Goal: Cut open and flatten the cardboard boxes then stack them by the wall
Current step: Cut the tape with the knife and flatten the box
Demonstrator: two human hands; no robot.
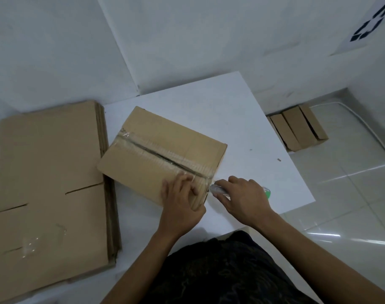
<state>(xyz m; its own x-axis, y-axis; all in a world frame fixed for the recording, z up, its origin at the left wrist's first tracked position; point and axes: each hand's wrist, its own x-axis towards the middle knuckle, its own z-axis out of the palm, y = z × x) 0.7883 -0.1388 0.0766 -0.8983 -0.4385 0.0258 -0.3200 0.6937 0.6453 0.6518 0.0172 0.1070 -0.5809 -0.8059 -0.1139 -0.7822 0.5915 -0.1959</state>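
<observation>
A taped cardboard box [156,148] lies on the white table [231,119], its clear tape seam running from far left to the near right corner. My left hand [180,205] presses on the box's near corner, fingers spread on top and thumb against the side. My right hand [242,198] grips a utility knife [218,189] with a green end, its tip at the near end of the tape seam. A stack of flattened boxes [46,185] lies on the left of the table, against the wall.
Several small cardboard boxes [296,130] stand together on the tiled floor to the right of the table, close to the wall. White walls close in the far side. A sheet with a recycling sign [371,23] hangs at top right.
</observation>
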